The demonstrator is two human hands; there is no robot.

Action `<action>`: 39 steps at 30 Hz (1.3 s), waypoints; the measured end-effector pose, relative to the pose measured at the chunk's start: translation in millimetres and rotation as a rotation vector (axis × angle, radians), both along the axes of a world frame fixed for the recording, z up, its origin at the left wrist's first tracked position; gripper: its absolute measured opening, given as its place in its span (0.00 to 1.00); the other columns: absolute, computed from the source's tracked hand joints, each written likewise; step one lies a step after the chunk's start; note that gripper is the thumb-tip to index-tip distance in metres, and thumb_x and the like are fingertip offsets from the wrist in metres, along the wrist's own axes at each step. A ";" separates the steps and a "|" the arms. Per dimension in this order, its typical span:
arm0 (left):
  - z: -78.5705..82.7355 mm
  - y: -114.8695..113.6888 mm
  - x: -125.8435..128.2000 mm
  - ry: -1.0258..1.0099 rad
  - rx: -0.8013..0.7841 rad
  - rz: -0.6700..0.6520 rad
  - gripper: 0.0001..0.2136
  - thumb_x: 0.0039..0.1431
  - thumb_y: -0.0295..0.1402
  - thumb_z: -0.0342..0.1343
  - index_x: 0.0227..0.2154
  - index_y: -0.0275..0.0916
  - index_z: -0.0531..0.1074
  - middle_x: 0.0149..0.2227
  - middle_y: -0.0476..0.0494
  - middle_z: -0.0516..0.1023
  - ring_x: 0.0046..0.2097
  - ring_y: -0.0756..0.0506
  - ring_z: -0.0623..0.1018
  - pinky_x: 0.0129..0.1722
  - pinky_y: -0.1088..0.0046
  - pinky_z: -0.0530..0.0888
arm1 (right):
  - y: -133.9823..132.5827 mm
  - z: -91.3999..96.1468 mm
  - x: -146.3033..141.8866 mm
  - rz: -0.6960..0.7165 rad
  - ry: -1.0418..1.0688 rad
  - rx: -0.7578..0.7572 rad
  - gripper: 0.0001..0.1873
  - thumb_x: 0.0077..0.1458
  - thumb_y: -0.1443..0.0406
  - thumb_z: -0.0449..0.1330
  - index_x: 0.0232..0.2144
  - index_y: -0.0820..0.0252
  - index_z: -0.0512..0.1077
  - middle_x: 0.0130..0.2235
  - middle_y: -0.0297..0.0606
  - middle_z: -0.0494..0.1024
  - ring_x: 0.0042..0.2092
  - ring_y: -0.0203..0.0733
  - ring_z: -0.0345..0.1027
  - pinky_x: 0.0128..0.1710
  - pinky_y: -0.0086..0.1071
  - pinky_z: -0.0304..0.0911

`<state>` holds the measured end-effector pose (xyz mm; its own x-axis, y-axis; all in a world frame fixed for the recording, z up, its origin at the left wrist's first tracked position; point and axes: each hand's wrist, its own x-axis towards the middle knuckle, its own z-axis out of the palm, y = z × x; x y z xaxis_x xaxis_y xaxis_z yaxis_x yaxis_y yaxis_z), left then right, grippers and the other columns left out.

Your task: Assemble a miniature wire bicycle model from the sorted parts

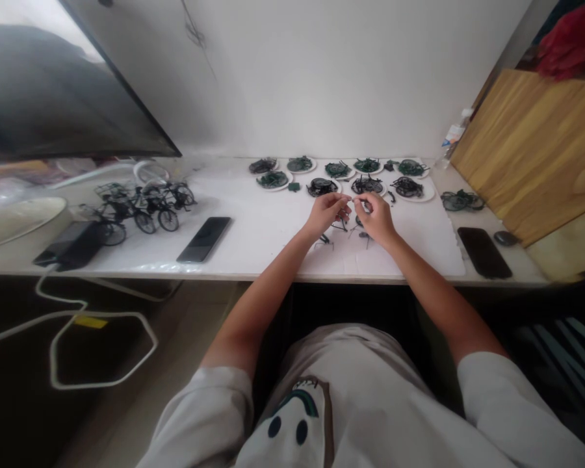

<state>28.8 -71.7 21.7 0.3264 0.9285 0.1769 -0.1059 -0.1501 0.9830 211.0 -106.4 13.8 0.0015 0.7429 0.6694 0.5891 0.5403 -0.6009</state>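
Smiley shirt (322, 403), left hand (327, 213) and right hand (377, 218) pinching one small part (351, 203), white desk (263, 234), white wall (322, 78)

The white counter (253, 240) carries everything. Just beyond the fingers (344, 207) sit two rows of white plates (429, 194) heaped with dark parts, and a few loose parts (324, 240) lie right beneath them. Left of the fingers lies a black phone (203, 239), and farther left stand model bicycles (141, 205) and a black power brick (68, 246). To their right lies another phone (484, 252).
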 end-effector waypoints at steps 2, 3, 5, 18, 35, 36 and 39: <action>-0.1 -0.1 0.0 -0.006 0.001 -0.003 0.10 0.68 0.36 0.66 0.43 0.34 0.79 0.31 0.45 0.84 0.27 0.51 0.81 0.27 0.78 0.70 | -0.6 -0.2 -0.3 0.018 0.030 -0.039 0.19 0.70 0.48 0.57 0.41 0.54 0.76 0.38 0.42 0.80 0.35 0.45 0.67 0.41 0.41 0.66; -0.1 -0.2 0.1 -0.008 -0.001 -0.003 0.09 0.68 0.36 0.66 0.43 0.34 0.79 0.31 0.45 0.84 0.27 0.51 0.81 0.27 0.78 0.70 | -0.9 -0.5 -0.4 0.026 0.046 -0.062 0.19 0.70 0.47 0.57 0.41 0.54 0.75 0.38 0.41 0.80 0.34 0.45 0.67 0.40 0.41 0.66; 0.2 -0.4 0.2 -0.008 -0.008 0.003 0.09 0.69 0.35 0.65 0.43 0.34 0.79 0.31 0.45 0.84 0.27 0.51 0.81 0.27 0.78 0.70 | -1.1 -1.3 -0.5 0.040 0.069 -0.102 0.20 0.70 0.45 0.57 0.42 0.53 0.73 0.39 0.41 0.80 0.34 0.44 0.68 0.40 0.40 0.67; 1.7 -0.7 -1.0 -0.012 -0.015 0.011 0.09 0.68 0.36 0.66 0.42 0.34 0.79 0.31 0.45 0.84 0.27 0.52 0.81 0.26 0.79 0.69 | 3.2 -4.0 2.0 0.047 0.032 -0.077 0.29 0.70 0.36 0.51 0.42 0.52 0.70 0.44 0.45 0.81 0.42 0.49 0.74 0.48 0.44 0.68; 3.6 -2.9 0.6 -0.002 -0.016 -0.008 0.11 0.68 0.38 0.67 0.41 0.34 0.79 0.30 0.45 0.83 0.26 0.51 0.81 0.26 0.78 0.71 | 0.8 -1.8 2.5 0.030 0.036 -0.123 0.34 0.67 0.30 0.49 0.40 0.51 0.70 0.41 0.44 0.82 0.43 0.51 0.75 0.44 0.42 0.68; 3.9 -3.1 0.7 -0.001 -0.018 -0.007 0.11 0.68 0.38 0.67 0.41 0.34 0.79 0.30 0.45 0.83 0.26 0.51 0.81 0.26 0.78 0.70 | 0.4 -1.6 2.3 0.029 0.036 -0.121 0.34 0.67 0.31 0.50 0.40 0.51 0.70 0.40 0.44 0.81 0.42 0.51 0.75 0.43 0.42 0.67; 4.8 -4.1 0.9 0.003 -0.022 -0.004 0.10 0.68 0.37 0.67 0.41 0.34 0.79 0.30 0.45 0.83 0.26 0.51 0.81 0.26 0.78 0.71 | -1.3 -0.3 1.2 0.026 0.043 -0.114 0.32 0.68 0.32 0.50 0.40 0.52 0.70 0.40 0.44 0.81 0.41 0.50 0.74 0.43 0.42 0.67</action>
<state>29.6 -75.7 26.5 0.3311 0.9308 0.1551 -0.1037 -0.1275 0.9864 212.2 -107.7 13.5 0.0081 0.8141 0.5807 0.5477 0.4822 -0.6837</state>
